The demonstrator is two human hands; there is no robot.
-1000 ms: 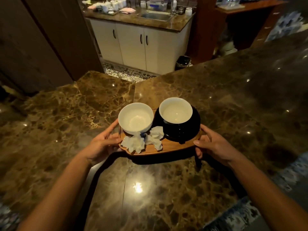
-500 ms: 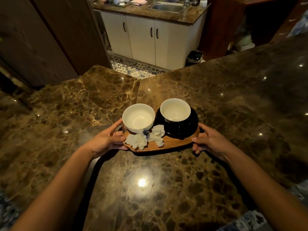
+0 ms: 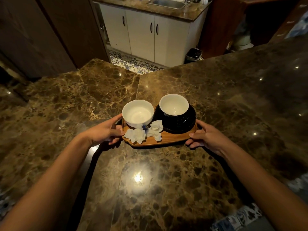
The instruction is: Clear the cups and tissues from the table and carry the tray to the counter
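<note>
The oval wooden tray (image 3: 164,139) is held at its two short ends just above or on the brown marble worktop (image 3: 166,180), the left hand (image 3: 104,132) and the right hand (image 3: 207,137) each curled round an edge. On it are carried a white cup (image 3: 138,113) at the left, a white cup on a black saucer (image 3: 177,117) at the right, and crumpled white tissues (image 3: 145,133) at the near side. The tray is best kept level and set down gently, so that neither cup is slid toward an edge.

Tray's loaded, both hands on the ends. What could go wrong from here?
1. The white cup overhangs the wooden tray's left edge beside the left hand; a tilt may tip it off.
2. The crumpled tissues lie loose and could slide off.
3. The right hand holds only the tray's end, so its grip may slip.
</note>
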